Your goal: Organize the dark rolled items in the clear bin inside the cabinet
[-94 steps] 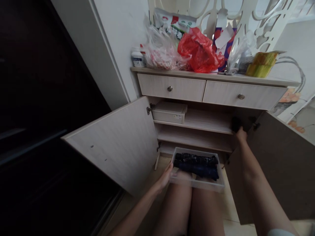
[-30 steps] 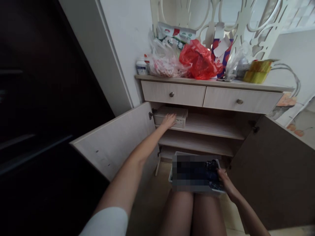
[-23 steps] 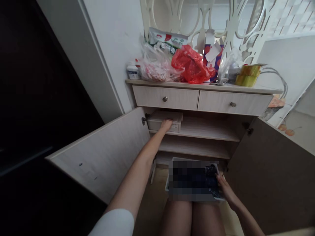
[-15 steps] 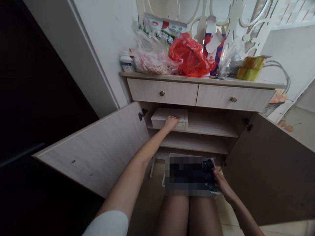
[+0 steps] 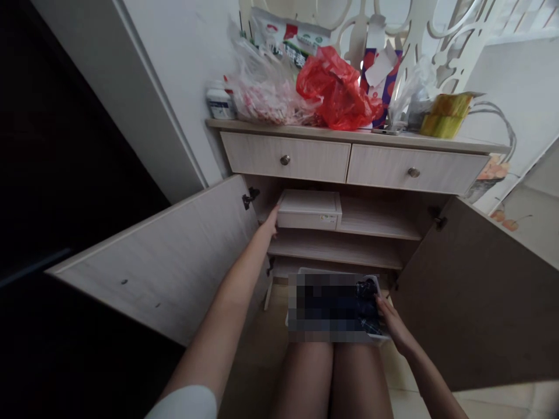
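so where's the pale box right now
In the head view, the pale box sits left on the upper cabinet shelf, the left hand at its left end.

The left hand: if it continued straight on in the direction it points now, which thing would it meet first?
Most likely the white box on the upper shelf: the left hand is at its left front corner, though contact is unclear.
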`<action>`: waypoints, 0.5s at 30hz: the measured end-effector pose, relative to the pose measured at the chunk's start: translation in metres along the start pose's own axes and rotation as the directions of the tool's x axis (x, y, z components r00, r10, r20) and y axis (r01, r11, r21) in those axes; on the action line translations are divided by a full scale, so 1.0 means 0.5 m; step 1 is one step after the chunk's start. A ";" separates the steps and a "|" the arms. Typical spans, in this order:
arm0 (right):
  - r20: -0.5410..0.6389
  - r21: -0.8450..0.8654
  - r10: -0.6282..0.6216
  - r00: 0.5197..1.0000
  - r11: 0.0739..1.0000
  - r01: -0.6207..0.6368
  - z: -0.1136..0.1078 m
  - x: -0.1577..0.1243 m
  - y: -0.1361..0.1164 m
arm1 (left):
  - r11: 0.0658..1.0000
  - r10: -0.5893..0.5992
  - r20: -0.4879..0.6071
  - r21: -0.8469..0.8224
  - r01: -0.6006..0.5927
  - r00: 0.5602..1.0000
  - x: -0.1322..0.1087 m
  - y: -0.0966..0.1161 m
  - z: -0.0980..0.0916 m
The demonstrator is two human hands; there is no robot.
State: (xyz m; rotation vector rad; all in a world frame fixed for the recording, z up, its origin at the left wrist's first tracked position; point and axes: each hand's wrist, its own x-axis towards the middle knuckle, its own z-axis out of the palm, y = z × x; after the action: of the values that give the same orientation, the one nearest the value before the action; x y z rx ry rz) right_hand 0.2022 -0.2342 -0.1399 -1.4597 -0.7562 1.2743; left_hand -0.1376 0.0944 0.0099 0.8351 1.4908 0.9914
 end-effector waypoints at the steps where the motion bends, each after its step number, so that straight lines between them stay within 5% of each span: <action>1: 0.003 0.011 -0.017 1.000 1.000 0.017 0.001 0.001 0.000 | 0.996 -0.077 0.066 -0.043 0.080 0.995 0.002 -0.002 -0.002; 3: 0.006 0.031 -0.063 0.998 0.998 0.063 0.004 0.002 0.002 | 0.983 -0.132 0.079 -0.121 0.141 0.988 0.002 -0.001 0.003; 8: -0.083 0.095 -0.081 0.993 0.991 0.089 0.009 0.003 0.008 | 0.973 -0.027 0.006 -0.231 0.027 1.000 -0.021 0.003 0.005; 15: -0.196 0.142 -0.041 0.980 0.987 0.070 -0.025 -0.008 0.003 | 0.947 -0.036 -0.021 -0.319 0.028 0.999 -0.094 -0.008 -0.100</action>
State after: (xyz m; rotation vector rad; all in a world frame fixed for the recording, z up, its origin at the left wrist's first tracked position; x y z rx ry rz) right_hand 0.2130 -0.2415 -0.1407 -1.4073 -0.5575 1.1038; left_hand -0.1804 0.0434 0.0270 0.5646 1.3153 1.1851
